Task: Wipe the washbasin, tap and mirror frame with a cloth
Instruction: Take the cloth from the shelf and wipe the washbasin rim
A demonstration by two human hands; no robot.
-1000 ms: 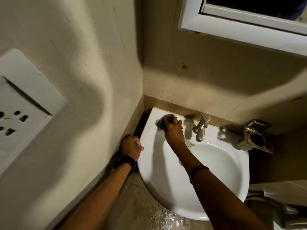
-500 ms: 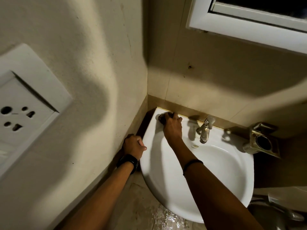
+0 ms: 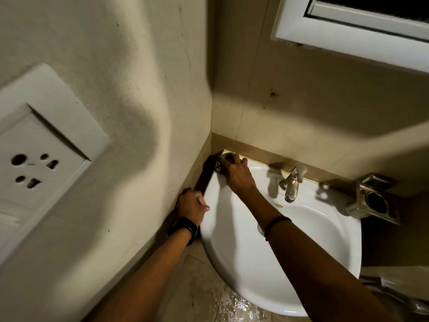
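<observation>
A white washbasin [image 3: 313, 247] is fixed to the back wall in a corner. My right hand [image 3: 236, 175] presses a bunched dark cloth [image 3: 221, 165] onto the basin's back left corner, with most of the cloth hidden under my fingers. My left hand [image 3: 191, 206] is closed in a fist against the basin's left rim, beside the side wall. A metal tap [image 3: 292, 182] stands at the middle of the back rim, right of my right hand. The white mirror frame [image 3: 348, 36] hangs above on the back wall.
A white socket plate [image 3: 39, 154] is on the left wall, close to the camera. A metal wall holder [image 3: 373, 198] sits right of the basin. Wet floor tiles [image 3: 234, 307] show below the basin. The gap between basin and side wall is narrow.
My right hand has slid the cloth further left along the back rim into the corner. My left hand stays at the rim. The view has shifted slightly.
</observation>
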